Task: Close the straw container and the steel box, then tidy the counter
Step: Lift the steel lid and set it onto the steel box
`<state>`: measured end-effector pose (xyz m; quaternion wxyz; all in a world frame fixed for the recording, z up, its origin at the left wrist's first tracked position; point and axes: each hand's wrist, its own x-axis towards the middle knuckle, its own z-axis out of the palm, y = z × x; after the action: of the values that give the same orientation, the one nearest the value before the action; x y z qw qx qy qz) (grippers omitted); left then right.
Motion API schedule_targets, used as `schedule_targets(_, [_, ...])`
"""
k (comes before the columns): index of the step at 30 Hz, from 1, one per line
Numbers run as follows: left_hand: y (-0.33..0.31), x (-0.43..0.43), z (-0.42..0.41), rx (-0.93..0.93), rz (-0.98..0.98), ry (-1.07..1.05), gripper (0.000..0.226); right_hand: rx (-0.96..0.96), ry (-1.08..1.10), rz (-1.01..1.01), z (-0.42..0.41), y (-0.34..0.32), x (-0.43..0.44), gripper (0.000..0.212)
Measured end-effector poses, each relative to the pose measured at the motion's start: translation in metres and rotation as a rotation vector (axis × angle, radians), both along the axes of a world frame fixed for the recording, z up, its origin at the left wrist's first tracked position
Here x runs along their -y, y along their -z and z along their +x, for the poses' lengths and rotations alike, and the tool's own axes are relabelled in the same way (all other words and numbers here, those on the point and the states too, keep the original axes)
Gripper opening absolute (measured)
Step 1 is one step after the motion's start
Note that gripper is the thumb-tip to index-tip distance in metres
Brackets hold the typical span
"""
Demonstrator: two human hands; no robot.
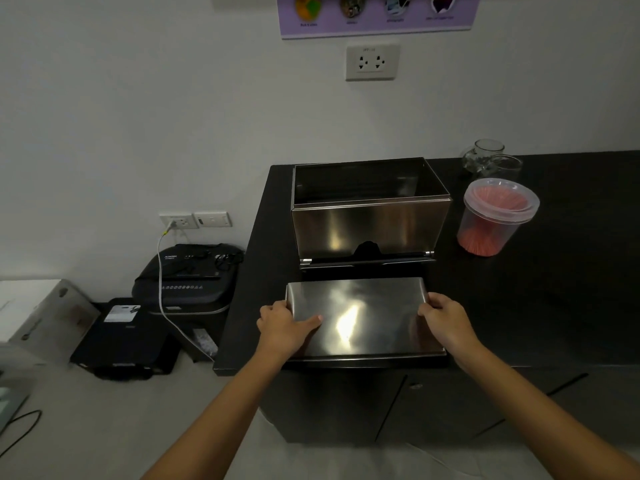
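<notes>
A steel box (369,223) stands open-topped on the black counter (554,306), its inside dark. Its flat steel lid (363,317) lies on the counter in front of it, near the front edge. My left hand (285,327) grips the lid's left edge, thumb on top. My right hand (445,318) grips the lid's right edge. To the right of the box stands a clear plastic straw container (495,220) full of red straws, with its clear lid on top.
Two glass vessels (488,157) stand behind the straw container by the wall. Left of the counter, on the floor, are a black shredder (187,282) with a white cable, a black case (124,337) and a white box (41,306). A wall socket (372,62) sits above.
</notes>
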<state>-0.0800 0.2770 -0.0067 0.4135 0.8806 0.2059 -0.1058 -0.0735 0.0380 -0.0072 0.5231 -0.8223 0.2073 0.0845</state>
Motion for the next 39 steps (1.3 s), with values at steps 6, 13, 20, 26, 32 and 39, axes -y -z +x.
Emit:
schedule_targets(6, [0.0,-0.005,0.001,0.022,-0.127,-0.042,0.087,-0.075,0.018,0.116,0.002,-0.011,0.008,0.043])
schedule_targets(13, [-0.001,-0.002,-0.004,0.124,-0.22,-0.032,0.068,-0.031,0.052,0.311,-0.003,-0.018,0.025,0.065])
schedule_targets(20, [-0.014,0.003,-0.009,0.242,-0.263,-0.025,0.068,-0.018,0.027,0.508,-0.01,-0.022,0.038,0.053])
schedule_targets(26, [-0.048,0.008,-0.016,0.433,-0.24,0.041,0.065,0.077,-0.051,0.622,-0.01,-0.046,0.057,0.052])
schedule_targets(32, [-0.085,0.017,-0.002,0.533,-0.216,0.025,0.068,0.207,-0.08,0.645,0.007,-0.08,0.065,0.05])
schedule_targets(39, [-0.122,0.019,0.024,0.583,-0.209,-0.029,0.052,0.305,-0.151,0.5,0.045,-0.121,0.055,0.052])
